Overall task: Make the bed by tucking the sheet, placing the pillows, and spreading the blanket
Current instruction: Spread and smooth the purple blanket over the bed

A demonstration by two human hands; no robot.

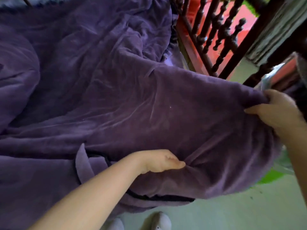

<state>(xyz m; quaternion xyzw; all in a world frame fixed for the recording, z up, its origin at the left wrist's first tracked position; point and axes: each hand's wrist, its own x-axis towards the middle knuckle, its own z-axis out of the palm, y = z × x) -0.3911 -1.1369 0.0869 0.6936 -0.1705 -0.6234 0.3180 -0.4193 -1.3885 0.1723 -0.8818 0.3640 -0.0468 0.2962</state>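
Observation:
A large purple fleece blanket (pixel 103 90) with a dark trimmed edge lies rumpled over the whole bed. My left hand (pixel 162 161) pinches a fold of it near the bed's near edge. My right hand (pixel 277 107) grips a raised corner of the same blanket at the right, holding it above the floor. The stretch between both hands is pulled fairly taut. A rounded bulge under the blanket at the left (pixel 18 68) may be a pillow; I cannot tell. No sheet shows.
A dark wooden bed end with turned spindles (pixel 216 35) stands at the upper right, red surface behind it. Pale green floor (pixel 240 211) runs along the bottom right. My white slippers (pixel 159 221) stand at the bed's edge. A green-and-white object (pixel 280 170) lies beside the bed.

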